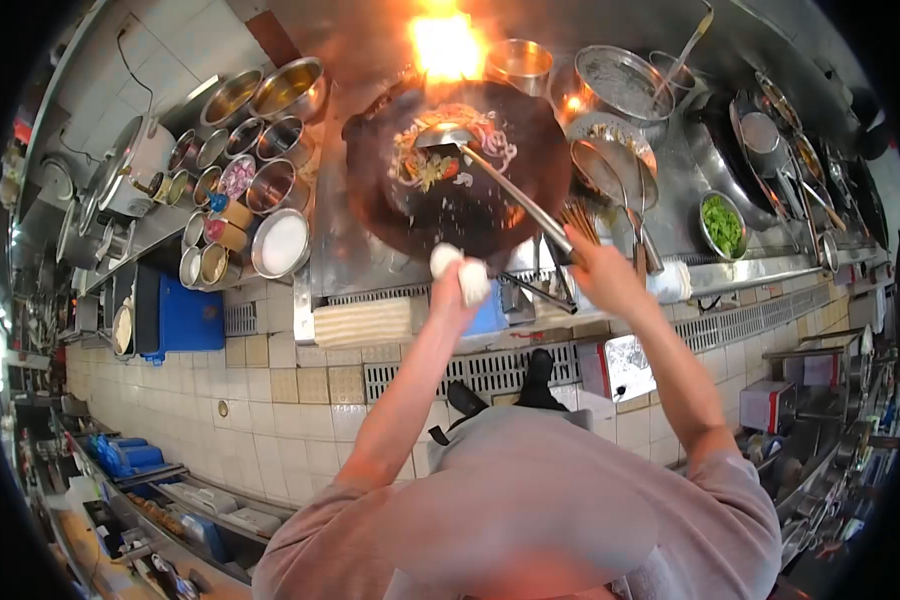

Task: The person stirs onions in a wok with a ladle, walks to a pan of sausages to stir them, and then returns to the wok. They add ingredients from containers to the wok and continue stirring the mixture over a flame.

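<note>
A large dark wok (370, 205) sits on the stove, with sliced pale and reddish food (485, 135) in it. Flames (448, 42) rise at its far edge. My left hand (453, 290) is closed around a white cloth (473, 283) at the wok's near rim. In my right hand (605, 270) is the handle of a long metal ladle (444, 134), whose bowl rests over the food.
Metal bowls and small containers crowd the left counter, among them a bowl of white powder (281, 242). Right of the wok stand a perforated strainer (610, 150), a pot of liquid (625, 82) and a bowl of green leaves (722, 225). A folded towel (365, 323) lies at the front edge.
</note>
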`<state>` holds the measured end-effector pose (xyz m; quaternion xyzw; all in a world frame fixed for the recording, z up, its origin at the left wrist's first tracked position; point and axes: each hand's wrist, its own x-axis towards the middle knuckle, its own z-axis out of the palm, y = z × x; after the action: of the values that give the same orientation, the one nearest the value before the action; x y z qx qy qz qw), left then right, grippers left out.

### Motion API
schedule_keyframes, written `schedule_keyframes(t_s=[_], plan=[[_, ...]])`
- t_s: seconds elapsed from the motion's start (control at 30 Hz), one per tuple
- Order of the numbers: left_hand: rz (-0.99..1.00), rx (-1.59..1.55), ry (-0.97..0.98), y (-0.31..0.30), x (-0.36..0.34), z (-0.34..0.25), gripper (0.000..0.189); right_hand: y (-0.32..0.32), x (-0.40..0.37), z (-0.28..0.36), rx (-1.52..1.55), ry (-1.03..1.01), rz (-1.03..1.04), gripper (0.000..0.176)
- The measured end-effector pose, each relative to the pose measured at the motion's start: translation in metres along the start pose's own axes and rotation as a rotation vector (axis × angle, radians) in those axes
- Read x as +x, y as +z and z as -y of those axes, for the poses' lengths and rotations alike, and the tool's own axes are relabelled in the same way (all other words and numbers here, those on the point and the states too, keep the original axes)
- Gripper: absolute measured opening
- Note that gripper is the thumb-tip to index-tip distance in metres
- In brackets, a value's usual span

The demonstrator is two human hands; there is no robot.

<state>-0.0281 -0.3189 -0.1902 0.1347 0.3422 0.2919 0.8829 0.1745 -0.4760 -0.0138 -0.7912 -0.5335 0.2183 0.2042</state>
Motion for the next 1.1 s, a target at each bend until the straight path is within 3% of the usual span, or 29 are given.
schedule_keyframes(t_s=[0.03,0.07,0.1,0.17,0.2,0.23,0.27,0.37,0.47,0.5,0.53,0.57,0.67,0.7,0.73,0.77,0.8,0.83,0.87,0.93,1.1], plan=[[-0.121,0.02,-0.013,0.016,-0.037,0.007,0.012,0.0,-0.007,0.0,-0.008,-0.046,-0.047,0.055],[-0.044,0.035,-0.026,0.008,-0.057,0.013,0.012,-0.001,-0.014,-0.001,-0.017,-0.088,-0.093,0.055],[0.288,-0.062,-0.057,-0.015,-0.051,0.017,0.013,-0.005,-0.022,-0.004,0.02,-0.101,-0.081,0.055],[0.315,-0.091,-0.077,-0.008,-0.056,0.004,0.014,-0.019,-0.037,-0.017,0.302,-0.1,0.032,0.057],[0.015,-0.023,-0.054,0.037,-0.07,-0.019,0.014,-0.027,-0.047,-0.016,0.442,-0.098,0.099,0.058],[0.013,-0.037,-0.047,0.059,-0.065,-0.034,0.016,-0.047,-0.057,0.0,0.487,0.064,0.212,0.058],[0.005,0.017,-0.098,0.045,-0.034,-0.039,0.018,-0.056,-0.064,0.009,0.466,0.08,0.241,0.058],[-0.082,0.033,-0.148,0.055,-0.043,-0.038,0.022,-0.074,-0.079,0.016,0.407,0.122,0.341,0.058],[0.095,-0.025,-0.127,0.044,-0.031,-0.036,0.029,-0.049,-0.067,-0.011,0.234,-0.135,0.167,0.057],[0.203,-0.05,-0.083,0.034,-0.007,-0.036,0.029,-0.045,-0.054,0.003,0.228,-0.071,0.182,0.058],[-0.072,0.021,-0.042,0.054,-0.008,-0.04,0.026,-0.027,-0.045,-0.001,0.148,-0.062,0.148,0.059],[-0.099,0.009,0.015,0.049,-0.003,-0.033,0.019,0.0,-0.029,-0.014,0.064,-0.062,0.101,0.059],[-0.111,0.003,0.002,0.028,-0.033,0.005,0.009,0.004,-0.019,-0.007,-0.029,-0.04,0.09,0.058],[-0.084,-0.006,-0.09,0.022,-0.053,0.011,0.009,-0.003,-0.023,-0.001,-0.085,0.0,0.128,0.054],[-0.062,-0.014,-0.186,0.023,-0.069,0.011,0.008,-0.01,-0.022,-0.002,-0.039,-0.029,0.127,0.053],[-0.033,0.017,-0.148,0.033,-0.082,0.004,0.007,-0.016,-0.022,-0.006,0.011,-0.053,0.132,0.052],[-0.186,0.021,-0.115,0.049,-0.076,-0.004,0.008,-0.022,-0.024,-0.006,0.062,-0.071,0.143,0.051],[-0.194,-0.021,-0.119,0.064,-0.073,-0.017,0.009,-0.042,-0.019,0.017,0.1,0.069,0.312,0.05],[-0.194,-0.064,-0.115,0.078,-0.064,-0.033,0.01,-0.04,-0.01,0.015,0.076,0.036,0.259,0.05],[-0.081,0.021,-0.048,0.049,-0.011,-0.034,0.015,-0.017,0.003,0.003,0.032,-0.037,0.152,0.052],[-0.058,0.025,0.023,0.01,-0.046,0.017,0.015,0.004,-0.011,-0.005,-0.054,-0.097,-0.045,0.059]])
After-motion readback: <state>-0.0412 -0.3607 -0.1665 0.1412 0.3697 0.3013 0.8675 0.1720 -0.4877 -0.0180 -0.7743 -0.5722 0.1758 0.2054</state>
